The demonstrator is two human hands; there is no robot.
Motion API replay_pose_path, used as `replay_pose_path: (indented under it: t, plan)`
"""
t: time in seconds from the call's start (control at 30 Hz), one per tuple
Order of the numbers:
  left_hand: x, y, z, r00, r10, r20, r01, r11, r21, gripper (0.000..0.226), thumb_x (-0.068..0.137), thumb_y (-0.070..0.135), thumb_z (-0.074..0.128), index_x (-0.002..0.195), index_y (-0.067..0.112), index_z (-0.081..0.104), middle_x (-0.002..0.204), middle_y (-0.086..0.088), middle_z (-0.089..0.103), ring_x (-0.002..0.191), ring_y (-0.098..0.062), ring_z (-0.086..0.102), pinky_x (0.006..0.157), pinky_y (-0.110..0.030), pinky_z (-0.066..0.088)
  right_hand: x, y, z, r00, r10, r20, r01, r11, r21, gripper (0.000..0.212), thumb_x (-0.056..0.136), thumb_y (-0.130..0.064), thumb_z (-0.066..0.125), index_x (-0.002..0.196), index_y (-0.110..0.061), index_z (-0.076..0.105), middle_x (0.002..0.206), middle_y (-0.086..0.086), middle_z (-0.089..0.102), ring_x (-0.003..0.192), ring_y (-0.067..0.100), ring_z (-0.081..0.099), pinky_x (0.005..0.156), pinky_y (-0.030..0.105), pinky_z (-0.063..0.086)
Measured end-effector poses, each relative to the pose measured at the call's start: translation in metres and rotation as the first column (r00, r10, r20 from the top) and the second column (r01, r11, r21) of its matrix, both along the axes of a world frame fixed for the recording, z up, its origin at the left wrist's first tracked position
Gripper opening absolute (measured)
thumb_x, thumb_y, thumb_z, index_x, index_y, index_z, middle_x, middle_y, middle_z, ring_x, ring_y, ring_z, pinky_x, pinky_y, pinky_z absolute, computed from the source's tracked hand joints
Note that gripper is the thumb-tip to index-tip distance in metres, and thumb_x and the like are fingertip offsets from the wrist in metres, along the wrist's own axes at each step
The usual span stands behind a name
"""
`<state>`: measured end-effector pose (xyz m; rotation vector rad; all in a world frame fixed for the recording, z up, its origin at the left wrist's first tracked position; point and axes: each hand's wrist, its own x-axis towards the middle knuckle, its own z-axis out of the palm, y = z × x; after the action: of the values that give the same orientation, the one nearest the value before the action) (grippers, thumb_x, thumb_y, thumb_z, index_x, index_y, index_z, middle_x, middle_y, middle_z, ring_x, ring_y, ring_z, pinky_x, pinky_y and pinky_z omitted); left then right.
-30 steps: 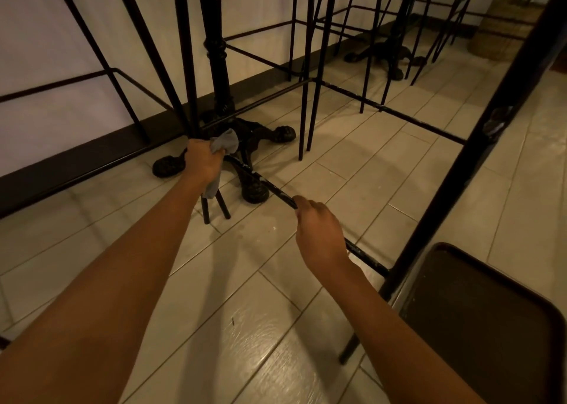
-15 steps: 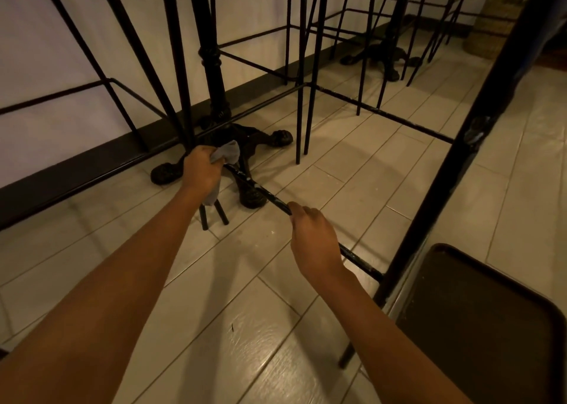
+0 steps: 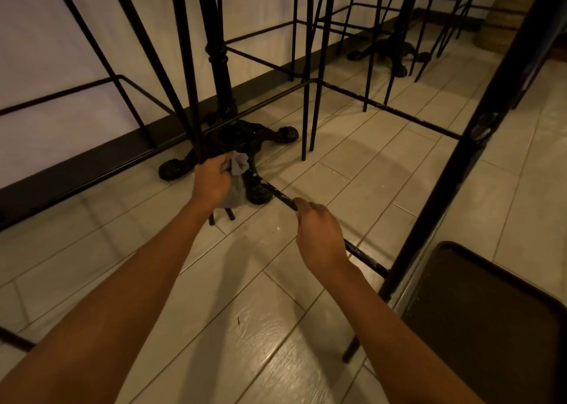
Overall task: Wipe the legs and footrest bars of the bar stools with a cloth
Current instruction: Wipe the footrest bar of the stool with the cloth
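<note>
two bare hands reach down toward a black metal bar stool on a pale tiled floor, seen from the person's own head. the left hand is closed around a grey cloth, bunched against the far end of a thin footrest bar, right where the bar meets two slim stool legs that rise up and out of view. the right hand is clenched around the same bar nearer the person, steadying it. the bar's long axis runs diagonally, from the cloth at upper left down to a thick dark leg at lower right, just beside a dark seat in the corner of the view. the cloth hand is the one on the job, and the bare stretch of bar lies between the two hands, toward the person and to the right of the cloth. it looks as if the next wipe would run along that line toward the right hand, which would have to shift or let go to clear the way. behind the cloth sits an ornate table base, and more stool frames stand farther off by the wall.
</note>
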<state>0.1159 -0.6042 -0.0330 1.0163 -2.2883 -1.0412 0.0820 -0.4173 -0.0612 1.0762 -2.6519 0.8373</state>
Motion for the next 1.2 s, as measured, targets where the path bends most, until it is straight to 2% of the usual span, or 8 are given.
replay_pose_path:
  t: [0.1,0.33,0.53,0.73,0.8,0.97,1.07,1.2]
  plan:
    - [-0.002,-0.001,0.007,0.999,-0.032,-0.013,0.032,0.999,-0.015,0.033,0.097,0.006,0.040,0.129,0.004,0.052,0.130,-0.015,0.055,0.122,-0.025,0.049,0.093,-0.010,0.030,0.000,-0.001,-0.001,1.000,-0.007,-0.006,0.007,1.000,-0.004,0.033,0.067,0.018,0.063,0.096,0.004,0.064,0.069,0.017,0.065,0.063,0.031,0.060,0.054,0.023,0.032]
    - [-0.009,0.004,-0.002,0.997,-0.018,-0.077,0.018,1.000,0.007,0.028,0.097,0.004,0.041,0.117,0.000,0.060,0.118,-0.013,0.062,0.107,-0.014,0.056,0.085,-0.002,0.036,-0.001,-0.001,-0.001,1.000,-0.014,-0.004,0.014,1.000,0.002,0.033,0.064,0.019,0.064,0.094,0.004,0.064,0.067,0.016,0.064,0.061,0.030,0.059,0.053,0.021,0.031]
    - [-0.007,0.021,-0.003,0.997,-0.074,0.019,0.076,0.989,-0.128,0.032,0.092,-0.004,0.041,0.113,0.006,0.064,0.117,-0.011,0.064,0.113,-0.021,0.057,0.093,-0.014,0.035,-0.001,0.001,-0.001,0.999,0.032,0.006,-0.032,0.999,0.012,0.032,0.078,0.015,0.054,0.108,0.005,0.060,0.082,0.020,0.065,0.076,0.034,0.058,0.060,0.027,0.032]
    - [-0.011,-0.003,0.020,0.984,-0.059,0.169,0.073,0.994,-0.081,0.035,0.094,0.001,0.041,0.122,0.011,0.060,0.122,-0.016,0.060,0.115,-0.029,0.053,0.097,-0.035,0.042,0.000,-0.001,-0.001,1.000,0.000,0.007,0.000,1.000,0.012,0.033,0.064,0.019,0.065,0.093,0.004,0.065,0.066,0.016,0.064,0.060,0.030,0.059,0.052,0.023,0.034]
    - [-0.012,-0.004,0.020,0.987,-0.033,0.155,0.049,0.994,-0.100,0.034,0.095,0.003,0.042,0.122,0.012,0.060,0.122,-0.014,0.061,0.114,-0.029,0.054,0.096,-0.034,0.043,-0.001,0.000,-0.001,1.000,-0.001,-0.002,0.001,1.000,0.003,0.033,0.064,0.019,0.065,0.094,0.004,0.065,0.066,0.015,0.064,0.059,0.030,0.060,0.053,0.022,0.032]
    - [-0.016,0.013,0.010,0.993,-0.018,0.120,0.035,0.989,-0.145,0.033,0.093,0.001,0.043,0.118,0.009,0.062,0.117,-0.016,0.063,0.111,-0.029,0.057,0.096,-0.028,0.042,-0.003,0.003,-0.001,0.998,0.058,-0.003,-0.058,0.998,0.015,0.034,0.082,0.012,0.049,0.114,0.003,0.057,0.090,0.019,0.065,0.084,0.032,0.057,0.065,0.026,0.032]
    - [-0.013,0.028,0.009,0.995,-0.012,0.103,0.029,0.986,-0.166,0.029,0.095,0.005,0.043,0.117,0.006,0.061,0.114,-0.018,0.062,0.108,-0.028,0.057,0.085,-0.020,0.038,-0.003,0.003,0.000,0.998,0.058,0.008,-0.058,0.998,-0.002,0.031,0.082,0.013,0.050,0.111,0.004,0.058,0.087,0.020,0.065,0.082,0.033,0.058,0.063,0.027,0.032]
    - [-0.007,0.041,0.012,0.989,-0.066,0.131,0.089,0.979,-0.181,0.030,0.096,0.008,0.042,0.120,0.006,0.059,0.116,-0.019,0.061,0.110,-0.028,0.056,0.090,-0.021,0.040,-0.003,0.003,0.001,0.997,0.065,0.029,-0.065,0.998,0.013,0.031,0.086,0.009,0.046,0.115,0.002,0.055,0.094,0.019,0.064,0.088,0.031,0.056,0.065,0.028,0.032]
